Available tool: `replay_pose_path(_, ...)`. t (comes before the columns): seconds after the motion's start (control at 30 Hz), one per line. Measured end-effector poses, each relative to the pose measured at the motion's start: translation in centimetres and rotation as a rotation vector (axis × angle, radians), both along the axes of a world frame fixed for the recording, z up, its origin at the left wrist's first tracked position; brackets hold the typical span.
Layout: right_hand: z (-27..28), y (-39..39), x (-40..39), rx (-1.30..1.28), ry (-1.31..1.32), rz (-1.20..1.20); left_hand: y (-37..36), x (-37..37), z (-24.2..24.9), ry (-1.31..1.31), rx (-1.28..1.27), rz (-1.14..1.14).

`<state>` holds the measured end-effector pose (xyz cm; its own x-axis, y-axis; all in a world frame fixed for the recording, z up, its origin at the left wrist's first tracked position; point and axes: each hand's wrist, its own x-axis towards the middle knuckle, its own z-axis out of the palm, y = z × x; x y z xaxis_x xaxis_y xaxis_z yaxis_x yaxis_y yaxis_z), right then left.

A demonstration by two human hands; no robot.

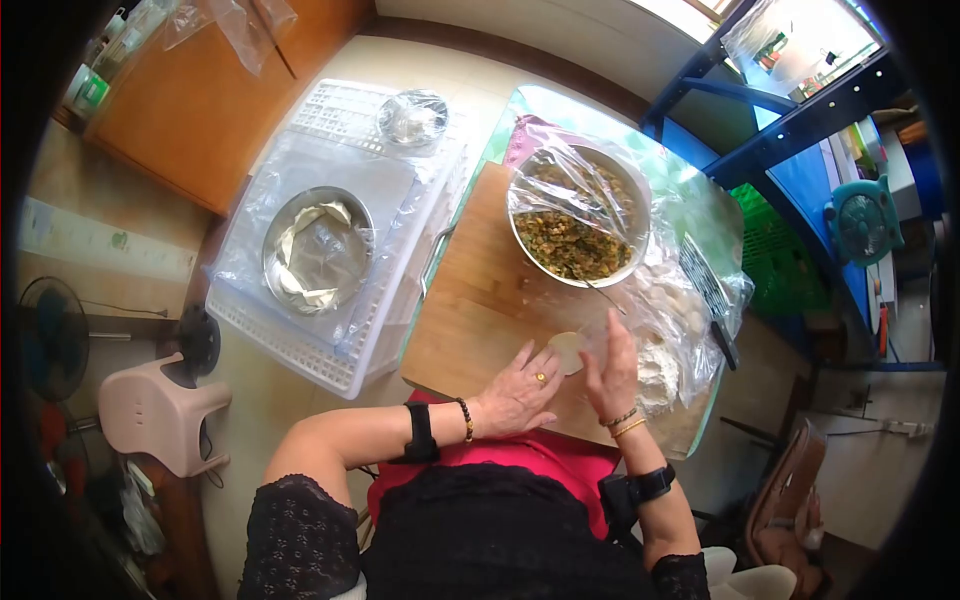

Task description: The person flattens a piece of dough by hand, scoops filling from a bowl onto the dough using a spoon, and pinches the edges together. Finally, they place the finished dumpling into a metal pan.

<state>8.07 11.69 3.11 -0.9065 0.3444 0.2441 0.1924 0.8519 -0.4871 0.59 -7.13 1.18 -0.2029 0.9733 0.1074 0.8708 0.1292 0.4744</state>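
A thin round dough wrapper (567, 352) lies on the wooden board (470, 310) between my hands. My left hand (517, 388) is flat and spread, its fingertips at the wrapper's left edge. My right hand (612, 368) stands on edge at the wrapper's right side, thumb apart from the fingers, with nothing visible in it. Just beyond is a metal bowl (530, 262) of chopped filling (575, 240), partly under clear plastic film. A thin utensil handle (604, 298) sticks out over its near rim. Flour (655, 372) and pale dough pieces (678, 308) lie on plastic to the right.
A black-handled blade with slots (708, 290) lies at the table's right. On the left, a white plastic crate (340, 375) bears a round metal pan (270, 240) with folded dough pieces (318, 295) and a film-covered bowl (412, 118). A pink stool (160, 410) stands lower left.
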Motion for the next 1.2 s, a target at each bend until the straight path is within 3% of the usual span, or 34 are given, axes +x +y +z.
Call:
replay_pose_path(0.13,-0.7,-2.4,0.5,0.168,-0.126,0.133,-0.2,0.5,-0.2,-0.001,-0.002,-0.025)
replay_pose_path(0.2,-2.2,-1.6,-0.4,0.277,-0.133,0.078,-0.3,0.7,-0.3,-0.006,0.011,-0.032)
replay_pose_path(0.33,-2.5,1.5,-2.1,0.089,-0.193,-0.129,-0.2,0.3,0.6,0.003,-0.002,-0.027)
replay_pose_path(0.4,-2.2,1.9,-2.2,-0.092,-0.066,-0.151,-0.5,0.5,1.2,-0.048,0.053,-0.007)
replay_pose_path(0.43,-1.8,1.6,-1.9,-0.048,0.016,-0.108,-0.7,0.5,1.4,-0.030,0.042,-0.033)
replay_pose_path(0.57,-0.3,-1.7,0.4,0.174,-0.060,0.139,-1.0,0.8,0.7,-0.067,-0.011,-0.058)
replay_pose_path(0.73,-1.7,-2.3,-0.8,0.245,-0.138,0.106,-1.2,0.8,0.2,-0.012,0.076,-0.025)
replay_pose_path(0.87,-2.9,1.0,-2.3,0.056,-0.216,-0.130,-1.2,0.4,0.2,-0.011,0.065,-0.055)
replay_pose_path(0.93,-3.0,1.8,-2.2,-0.235,0.037,-0.248,-0.8,0.4,0.8,-0.085,-0.007,-0.035)
replay_pose_path(1.03,-2.7,2.3,-0.4,-0.247,0.015,-0.264,-0.1,0.4,0.2,-0.082,0.030,0.088)
replay_pose_path(1.2,-0.7,2.0,2.0,-0.210,-0.025,-0.183,0.9,-0.1,-0.1,-0.022,0.060,-0.004)
